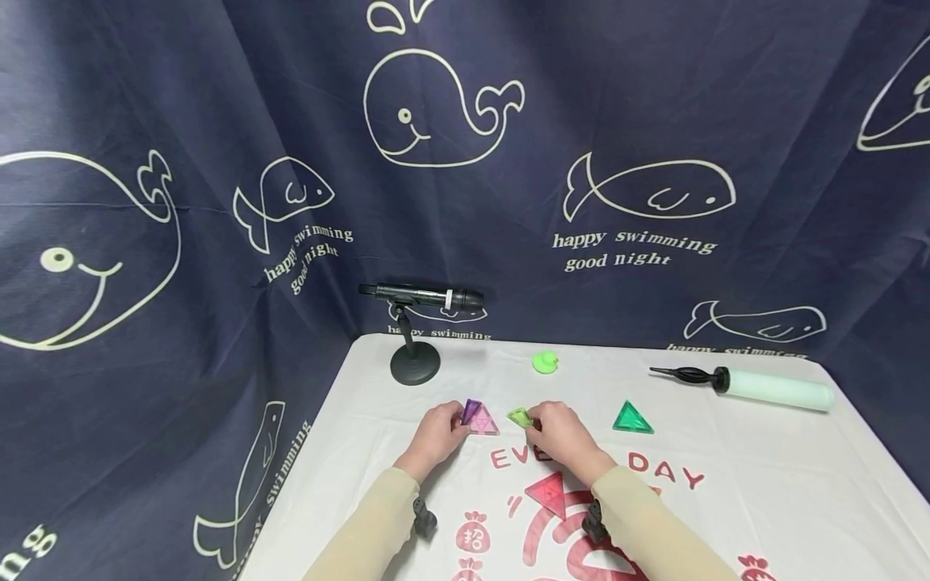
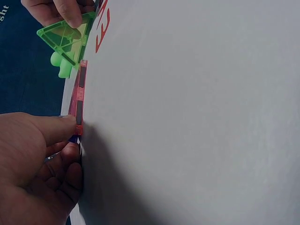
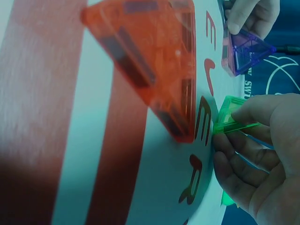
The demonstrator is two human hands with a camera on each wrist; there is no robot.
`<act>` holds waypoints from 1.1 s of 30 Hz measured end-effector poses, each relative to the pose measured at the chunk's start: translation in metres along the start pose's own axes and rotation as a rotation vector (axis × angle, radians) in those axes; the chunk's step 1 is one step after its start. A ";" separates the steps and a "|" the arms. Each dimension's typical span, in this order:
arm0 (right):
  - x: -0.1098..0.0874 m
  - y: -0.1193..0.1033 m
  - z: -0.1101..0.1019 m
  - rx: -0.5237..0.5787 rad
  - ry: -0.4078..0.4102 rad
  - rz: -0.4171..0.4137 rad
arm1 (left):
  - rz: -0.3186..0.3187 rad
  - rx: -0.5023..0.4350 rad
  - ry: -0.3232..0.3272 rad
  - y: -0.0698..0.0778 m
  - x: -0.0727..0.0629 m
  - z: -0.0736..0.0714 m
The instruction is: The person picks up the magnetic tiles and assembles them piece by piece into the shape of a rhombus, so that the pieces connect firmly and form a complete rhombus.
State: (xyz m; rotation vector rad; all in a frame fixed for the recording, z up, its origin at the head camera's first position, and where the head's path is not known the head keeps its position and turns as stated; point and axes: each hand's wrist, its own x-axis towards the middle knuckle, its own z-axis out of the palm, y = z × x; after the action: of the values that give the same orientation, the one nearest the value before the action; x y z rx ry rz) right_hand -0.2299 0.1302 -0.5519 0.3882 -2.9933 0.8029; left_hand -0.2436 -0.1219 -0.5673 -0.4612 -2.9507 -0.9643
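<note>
My left hand [image 1: 439, 433] pinches a small purple triangular magnetic tile [image 1: 471, 411], held tilted up at the left edge of a pink triangular tile [image 1: 483, 421]. That pink tile lies flat on the white cloth, its edge [image 2: 80, 98] close to my left thumb in the left wrist view. Just to the right, my right hand [image 1: 559, 432] grips a light green triangular tile [image 1: 519, 417] between thumb and fingers, tilted off the table; its frame [image 2: 68, 40] shows in the left wrist view. A gap separates the green tile from the pink one.
A red-pink triangle tile [image 1: 550, 494] lies between my forearms, and an orange piece [image 1: 656, 490] shows beside my right sleeve. Farther right lies a green triangle [image 1: 633, 418]. Behind stand a microphone on a stand [image 1: 416, 363], a green duck [image 1: 545, 362] and a hand pump [image 1: 777, 390].
</note>
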 end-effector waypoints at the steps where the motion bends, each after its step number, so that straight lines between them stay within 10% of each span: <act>1: 0.000 -0.001 0.001 0.002 -0.001 0.001 | 0.001 0.002 0.001 0.000 0.000 0.000; 33: 0.018 -0.040 0.024 -0.028 0.032 -0.059 | 0.038 0.012 -0.011 -0.005 0.004 -0.001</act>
State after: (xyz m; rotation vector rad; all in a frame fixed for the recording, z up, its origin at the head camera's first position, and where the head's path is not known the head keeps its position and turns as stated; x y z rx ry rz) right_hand -0.2364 0.0810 -0.5520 0.4563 -2.9448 0.7547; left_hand -0.2484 -0.1251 -0.5690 -0.5215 -2.9439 -0.9429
